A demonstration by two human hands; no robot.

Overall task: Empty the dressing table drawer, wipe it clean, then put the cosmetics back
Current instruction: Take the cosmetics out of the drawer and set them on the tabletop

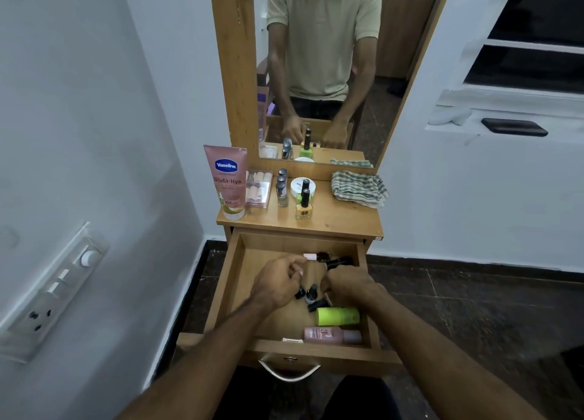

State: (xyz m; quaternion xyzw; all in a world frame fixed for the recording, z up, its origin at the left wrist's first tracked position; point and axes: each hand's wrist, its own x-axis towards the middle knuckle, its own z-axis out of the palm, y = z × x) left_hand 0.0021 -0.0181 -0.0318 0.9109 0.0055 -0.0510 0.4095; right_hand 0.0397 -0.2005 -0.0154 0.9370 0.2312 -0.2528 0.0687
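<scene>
Head view: both hands down in open drawer point(235, 263), left hand point(278, 282) and right hand point(349, 285) curled on small bottles point(311, 294), probably lifting out to tabletop point(344, 217) for emptying.

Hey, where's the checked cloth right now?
The checked cloth lies crumpled on the right of the dressing table top, beside the mirror, right of the white jar.
</scene>
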